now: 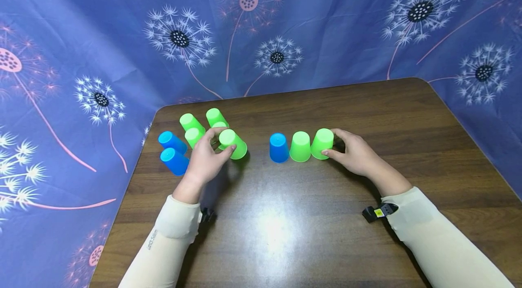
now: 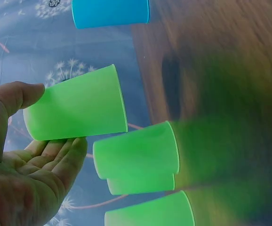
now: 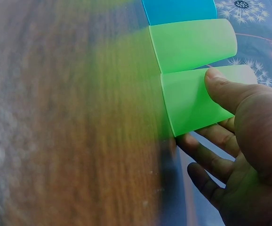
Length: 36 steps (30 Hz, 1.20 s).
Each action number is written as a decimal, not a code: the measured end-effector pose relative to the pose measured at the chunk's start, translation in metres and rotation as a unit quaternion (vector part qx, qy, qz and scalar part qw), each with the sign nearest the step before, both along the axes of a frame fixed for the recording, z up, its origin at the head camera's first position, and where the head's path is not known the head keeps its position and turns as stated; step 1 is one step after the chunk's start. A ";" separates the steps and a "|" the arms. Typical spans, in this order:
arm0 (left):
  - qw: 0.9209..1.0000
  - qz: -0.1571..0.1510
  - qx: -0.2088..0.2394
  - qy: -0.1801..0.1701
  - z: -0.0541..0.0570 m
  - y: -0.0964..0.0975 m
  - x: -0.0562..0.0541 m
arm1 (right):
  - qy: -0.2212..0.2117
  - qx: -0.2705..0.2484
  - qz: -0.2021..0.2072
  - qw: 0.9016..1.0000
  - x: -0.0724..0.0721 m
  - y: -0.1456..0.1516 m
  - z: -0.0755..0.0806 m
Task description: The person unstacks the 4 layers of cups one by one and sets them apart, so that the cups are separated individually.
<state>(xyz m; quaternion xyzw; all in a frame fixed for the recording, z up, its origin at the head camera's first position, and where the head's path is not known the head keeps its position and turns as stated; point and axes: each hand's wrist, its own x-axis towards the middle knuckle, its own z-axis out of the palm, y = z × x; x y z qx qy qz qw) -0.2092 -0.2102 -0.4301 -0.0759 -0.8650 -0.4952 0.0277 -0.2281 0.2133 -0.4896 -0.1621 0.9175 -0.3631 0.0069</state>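
My left hand (image 1: 209, 157) pinches a green cup (image 1: 235, 144) between thumb and fingers. That cup is upside down; in the left wrist view its rim sits higher off the table than the rims of the green cups (image 2: 138, 150) beside it. On the other side, my right hand (image 1: 357, 154) grips another upside-down green cup (image 1: 322, 144), the right end of a short row, with its rim down at the tabletop. Beside it in that row stand a second green cup (image 1: 300, 146) and a blue cup (image 1: 279, 148), both upside down.
Left of and behind my left hand stand several more green cups (image 1: 189, 121), partly hidden by one another and the hand. Two blue cups (image 1: 174, 162) stand near the left edge of the wooden table (image 1: 326, 224). A blue patterned cloth (image 1: 326, 29) hangs behind it.
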 end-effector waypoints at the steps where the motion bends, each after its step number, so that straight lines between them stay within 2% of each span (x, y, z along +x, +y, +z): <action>1: 1.000 0.001 0.001 -0.001 0.000 -0.002 0.001 | 0.000 0.000 0.000 1.000 0.000 0.000 0.000; 16: 0.999 0.039 -0.014 -0.004 -0.007 -0.027 0.009 | 0.002 -0.004 0.001 1.000 0.000 0.000 -0.001; 23: 0.997 0.058 -0.054 -0.009 -0.013 -0.041 0.012 | -0.001 -0.006 0.002 1.000 0.000 0.000 0.000; 29: 0.996 0.064 -0.069 0.003 -0.019 -0.051 0.014 | -0.003 -0.008 0.005 1.000 0.001 -0.001 0.000; 36: 0.991 0.074 -0.113 0.008 -0.022 -0.061 0.016 | -0.004 -0.005 0.002 1.000 0.000 0.000 0.000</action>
